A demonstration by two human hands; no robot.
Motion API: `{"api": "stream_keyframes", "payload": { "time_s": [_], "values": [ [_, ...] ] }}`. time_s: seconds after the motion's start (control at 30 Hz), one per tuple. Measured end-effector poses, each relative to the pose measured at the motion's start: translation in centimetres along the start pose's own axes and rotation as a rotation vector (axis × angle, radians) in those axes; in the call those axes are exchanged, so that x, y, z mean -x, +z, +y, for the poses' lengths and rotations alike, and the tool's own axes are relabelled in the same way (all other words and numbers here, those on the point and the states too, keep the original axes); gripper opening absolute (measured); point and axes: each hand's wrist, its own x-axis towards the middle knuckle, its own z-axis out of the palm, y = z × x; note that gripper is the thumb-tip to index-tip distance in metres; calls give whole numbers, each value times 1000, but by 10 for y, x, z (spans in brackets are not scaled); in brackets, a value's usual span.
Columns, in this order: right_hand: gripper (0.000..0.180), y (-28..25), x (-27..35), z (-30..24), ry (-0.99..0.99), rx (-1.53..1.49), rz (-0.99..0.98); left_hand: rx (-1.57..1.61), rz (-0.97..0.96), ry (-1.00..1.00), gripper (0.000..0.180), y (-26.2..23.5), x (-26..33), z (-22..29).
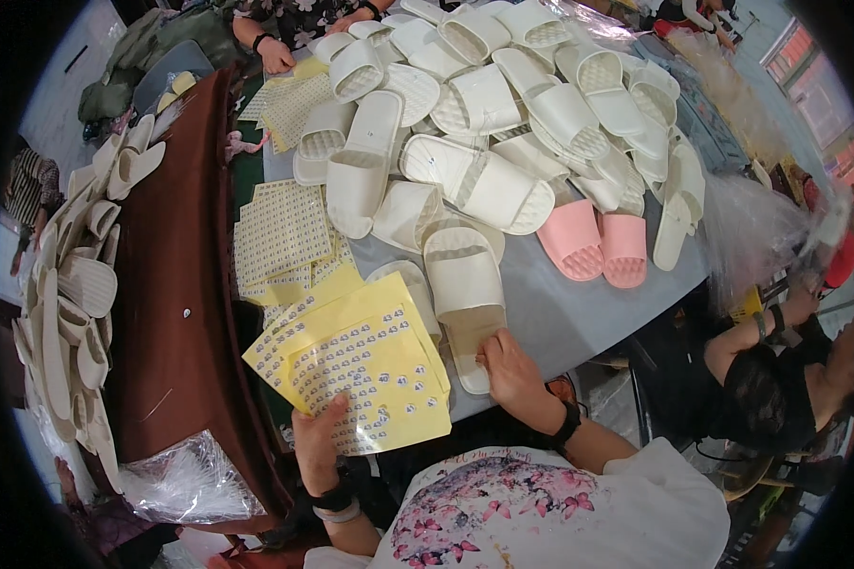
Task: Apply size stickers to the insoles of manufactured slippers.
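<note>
My left hand (319, 438) is closed on a few yellow sticker sheets (365, 356) printed with rows of small round labels. Some labels are gone from the top sheet's lower right part. With fingers bent together, my right hand (524, 381) grips the heel edge of a cream slipper (463, 283) at the table's near edge. Its fingertips lie at the insole; whether they also hold a small label is hidden. Behind that slipper, a large heap of white slippers (484, 100) covers the table. Two pink slippers (572, 239) lie at the heap's near right side.
More yellow label sheets (281, 230) are stacked on the grey table (560, 327) at left. A brown-covered surface (176, 313) stands further left, with slippers (85, 284) along its far side. Co-workers sit across (275, 52) and at right (788, 379). Clear plastic film (759, 237) hangs at right.
</note>
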Motion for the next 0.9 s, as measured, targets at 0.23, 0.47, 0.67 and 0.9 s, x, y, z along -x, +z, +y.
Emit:
{"api": "stream_keyframes", "payload": {
  "time_s": [0.23, 0.47, 0.67, 0.9],
  "values": [
    [11, -14, -9, 6, -75, -84, 2, -61, -41, 13, 30, 6, 0, 9],
    [16, -13, 5, -5, -68, -80, 5, -68, -147, -108, 44, 4, 2, -8],
    [16, -9, 4, -2, -66, 52, -54, -147, -233, -233, 32, 4, 4, -29],
    [31, -5, 6, 7, 50, 62, -169, 43, -217, -220, 18, 27, -2, -4]
  ]
}}
